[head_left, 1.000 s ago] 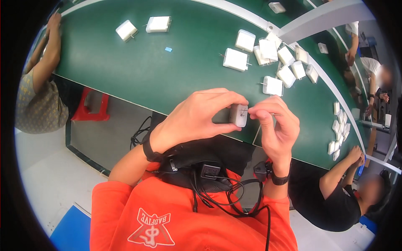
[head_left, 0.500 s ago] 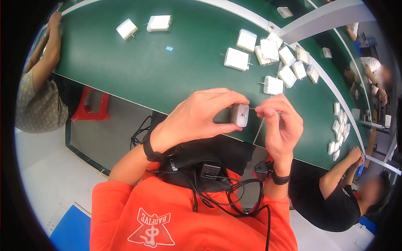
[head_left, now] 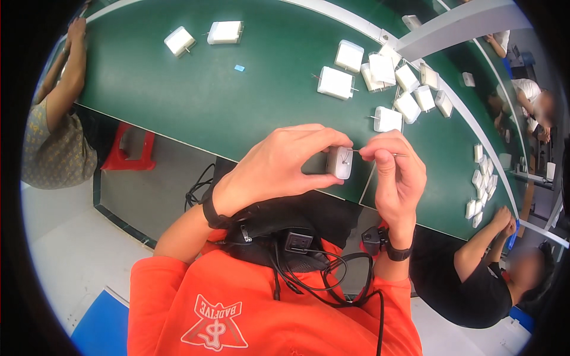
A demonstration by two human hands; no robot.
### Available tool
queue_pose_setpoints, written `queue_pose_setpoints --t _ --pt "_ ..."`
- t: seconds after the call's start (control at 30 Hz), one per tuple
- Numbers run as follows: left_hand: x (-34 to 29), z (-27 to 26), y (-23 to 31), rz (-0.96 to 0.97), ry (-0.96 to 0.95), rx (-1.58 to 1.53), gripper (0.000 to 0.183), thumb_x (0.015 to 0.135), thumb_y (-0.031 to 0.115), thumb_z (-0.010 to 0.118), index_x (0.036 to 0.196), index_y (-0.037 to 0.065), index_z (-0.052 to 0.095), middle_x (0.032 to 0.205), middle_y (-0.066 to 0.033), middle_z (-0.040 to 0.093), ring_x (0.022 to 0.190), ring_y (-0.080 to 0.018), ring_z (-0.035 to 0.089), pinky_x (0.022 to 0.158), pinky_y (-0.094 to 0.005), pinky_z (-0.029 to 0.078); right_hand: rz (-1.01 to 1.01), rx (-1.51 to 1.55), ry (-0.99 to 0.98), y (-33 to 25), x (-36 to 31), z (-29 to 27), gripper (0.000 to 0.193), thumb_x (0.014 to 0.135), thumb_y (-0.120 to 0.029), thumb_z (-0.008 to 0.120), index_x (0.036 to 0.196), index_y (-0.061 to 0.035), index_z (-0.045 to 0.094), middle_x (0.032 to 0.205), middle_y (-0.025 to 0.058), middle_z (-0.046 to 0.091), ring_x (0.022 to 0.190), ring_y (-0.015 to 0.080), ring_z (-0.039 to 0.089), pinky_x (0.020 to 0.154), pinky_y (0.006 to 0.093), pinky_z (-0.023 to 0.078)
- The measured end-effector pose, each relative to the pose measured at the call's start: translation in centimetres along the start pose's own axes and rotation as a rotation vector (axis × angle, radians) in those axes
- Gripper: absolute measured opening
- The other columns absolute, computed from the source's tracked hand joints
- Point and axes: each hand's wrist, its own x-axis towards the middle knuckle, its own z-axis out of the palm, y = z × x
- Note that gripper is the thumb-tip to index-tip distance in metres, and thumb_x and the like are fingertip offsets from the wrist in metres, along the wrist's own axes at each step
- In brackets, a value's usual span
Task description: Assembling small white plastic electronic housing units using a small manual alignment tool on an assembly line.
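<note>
My left hand [head_left: 276,160] grips a small white box-shaped block [head_left: 332,164] between thumb and fingers, its end face turned to the right. Short thin metal wires stick out of that face. In a pinch of thumb and fingertips, my right hand [head_left: 396,175] holds a thin metal rod [head_left: 404,155]. The rod's far tip reaches the upper part of the block's end face; whether it touches the wires I cannot tell. Both hands are held just over the near edge of the green table [head_left: 261,95].
Several similar white blocks [head_left: 407,108] lie clustered at the right back, more [head_left: 484,178] farther right. Two blocks [head_left: 225,32] and a blue scrap [head_left: 239,68] lie at the left. A grey beam [head_left: 469,26] crosses the far right. Co-workers sit on both sides. Black cables [head_left: 332,299] hang at my waist.
My right hand has shifted slightly left with the rod, bringing its tip closer to the block. My left hand and the block stay put. Blocks beyond the beam have moved slightly.
</note>
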Motion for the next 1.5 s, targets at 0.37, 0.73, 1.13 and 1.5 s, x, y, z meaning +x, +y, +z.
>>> queue_pose_setpoints --t 0.37,0.73,1.13,1.5 --pt "0.0 0.0 0.0 0.0 0.002 0.006 0.049 0.079 0.008 0.096 0.123 0.003 0.076 0.106 -0.0086 0.079 0.095 -0.0252 0.079 0.085 -0.0358 0.063 -0.019 -0.021 -0.017 -0.3 0.2 -0.1 0.01 0.108 -0.001 0.068 0.101 0.0035 0.073 0.097 0.0125 0.077 0.087 0.0273 0.07 0.079 0.0371 0.057" --pt "0.0 -0.1 0.1 0.007 -0.002 -0.01 0.05 0.078 0.009 0.097 0.124 0.003 0.076 0.105 -0.0085 0.079 0.094 -0.0257 0.078 0.084 -0.0364 0.062 -0.037 -0.112 -0.016 -1.3 0.9 0.1 0.005 0.1 0.003 0.075 0.095 0.0026 0.075 0.091 0.0113 0.077 0.079 0.0269 0.071 0.072 0.036 0.055" --pt "0.0 0.0 -0.1 0.016 -0.012 -0.03 0.052 0.078 0.008 0.097 0.124 0.001 0.075 0.106 -0.0101 0.079 0.094 -0.0264 0.079 0.086 -0.0368 0.063 -0.093 -0.232 -0.055 -1.9 1.8 0.7 0.007 0.099 0.004 0.071 0.093 0.0021 0.074 0.086 0.0116 0.076 0.068 0.025 0.069 0.062 0.0333 0.054" --pt "0.2 -0.2 0.1 -0.064 -0.034 -0.112 0.048 0.079 0.008 0.095 0.123 0.002 0.078 0.11 -0.0112 0.08 0.099 -0.0269 0.08 0.091 -0.0369 0.064 0.237 0.034 0.135 -2.8 4.1 0.9 0.027 0.113 -0.009 0.06 0.091 0.0053 0.067 0.079 0.0059 0.071 0.067 0.0087 0.062 0.06 0.027 0.049"
